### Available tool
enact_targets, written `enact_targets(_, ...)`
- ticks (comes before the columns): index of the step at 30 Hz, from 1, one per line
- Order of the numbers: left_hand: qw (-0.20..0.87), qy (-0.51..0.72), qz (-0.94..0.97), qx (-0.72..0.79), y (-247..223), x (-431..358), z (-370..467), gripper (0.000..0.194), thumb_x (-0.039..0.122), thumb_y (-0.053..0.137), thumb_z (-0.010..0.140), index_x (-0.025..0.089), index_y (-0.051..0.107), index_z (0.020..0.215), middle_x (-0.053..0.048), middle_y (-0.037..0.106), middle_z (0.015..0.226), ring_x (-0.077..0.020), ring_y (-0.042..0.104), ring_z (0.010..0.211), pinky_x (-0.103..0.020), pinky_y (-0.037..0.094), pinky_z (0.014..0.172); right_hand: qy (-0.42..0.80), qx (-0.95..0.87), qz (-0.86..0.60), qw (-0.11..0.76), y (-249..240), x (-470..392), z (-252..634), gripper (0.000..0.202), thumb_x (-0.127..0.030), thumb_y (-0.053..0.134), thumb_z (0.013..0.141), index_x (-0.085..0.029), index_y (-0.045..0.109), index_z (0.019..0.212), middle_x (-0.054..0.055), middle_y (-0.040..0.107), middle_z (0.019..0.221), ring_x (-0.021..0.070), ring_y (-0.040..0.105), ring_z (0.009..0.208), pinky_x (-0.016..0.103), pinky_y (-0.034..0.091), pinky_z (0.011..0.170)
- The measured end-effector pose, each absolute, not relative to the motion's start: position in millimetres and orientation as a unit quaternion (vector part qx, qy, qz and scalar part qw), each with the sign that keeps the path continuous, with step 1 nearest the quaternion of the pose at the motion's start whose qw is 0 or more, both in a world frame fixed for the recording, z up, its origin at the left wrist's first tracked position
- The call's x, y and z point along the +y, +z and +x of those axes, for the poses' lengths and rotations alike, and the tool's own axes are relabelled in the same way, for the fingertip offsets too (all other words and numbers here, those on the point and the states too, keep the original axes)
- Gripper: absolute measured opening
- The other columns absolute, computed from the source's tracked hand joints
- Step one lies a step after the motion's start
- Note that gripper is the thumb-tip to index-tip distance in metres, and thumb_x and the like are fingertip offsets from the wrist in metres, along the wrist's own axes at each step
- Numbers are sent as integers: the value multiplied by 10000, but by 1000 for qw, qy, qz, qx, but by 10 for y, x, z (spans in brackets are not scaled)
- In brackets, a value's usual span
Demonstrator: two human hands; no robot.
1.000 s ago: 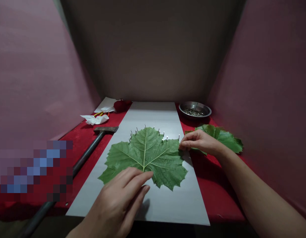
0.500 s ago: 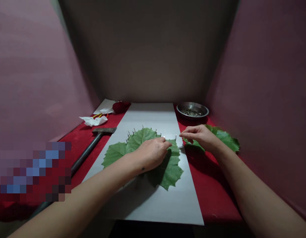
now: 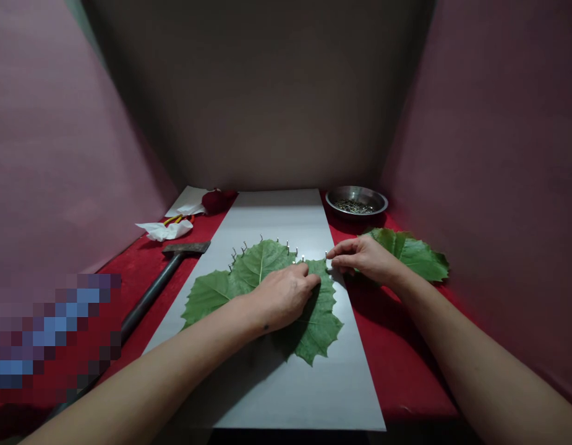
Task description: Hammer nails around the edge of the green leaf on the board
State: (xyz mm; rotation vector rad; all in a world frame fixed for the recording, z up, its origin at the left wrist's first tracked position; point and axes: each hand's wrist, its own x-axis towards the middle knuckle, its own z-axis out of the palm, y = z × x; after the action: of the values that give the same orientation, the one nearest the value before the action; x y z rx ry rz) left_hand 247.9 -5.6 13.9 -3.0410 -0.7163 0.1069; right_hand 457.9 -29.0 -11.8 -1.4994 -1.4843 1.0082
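Observation:
A large green leaf [image 3: 248, 275] lies flat on a white board [image 3: 286, 383]. Several small nails [image 3: 262, 240] stand in the board along the leaf's far edge. My left hand [image 3: 283, 293] rests palm down on the right half of the leaf, fingers pressing near its upper right lobe. My right hand [image 3: 362, 258] is at the board's right edge beside the leaf's tip, thumb and fingers pinched together close to a nail; whether it holds one is too small to tell.
A hammer [image 3: 165, 275] lies on the red cloth [image 3: 397, 346] left of the board. Crumpled white paper [image 3: 162, 230] and a dark red object [image 3: 214, 201] sit at the back left. A metal dish of nails [image 3: 356, 203] and more leaves [image 3: 415, 254] are at the right. Pink walls close in on both sides.
My left hand moved from the leaf's near edge up onto its right half and stays there. My right hand shifted slightly left, nearer the leaf's tip.

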Motion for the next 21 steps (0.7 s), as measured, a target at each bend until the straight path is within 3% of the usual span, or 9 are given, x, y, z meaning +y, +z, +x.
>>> enact_targets(14, 11, 25, -975, -219, 105, -50, 2472, 272, 200, 326, 879, 205, 553, 1029, -76, 547, 879, -199, 538, 716, -299, 380, 540, 271, -692, -602, 291, -127, -306, 4562, 144, -275, 582, 743, -177, 687, 731, 8, 652, 644, 118, 537, 591, 229, 404, 572)
enact_targets(21, 7, 25, -976, -215, 100, -51, 2466, 274, 188, 338, 871, 213, 546, 1048, -76, 546, 879, -197, 534, 736, -297, 396, 560, 249, -706, -599, 285, -120, -308, 4558, 125, -285, 628, 724, -189, 707, 738, 15, 687, 706, 139, 585, 655, 236, 421, 627)
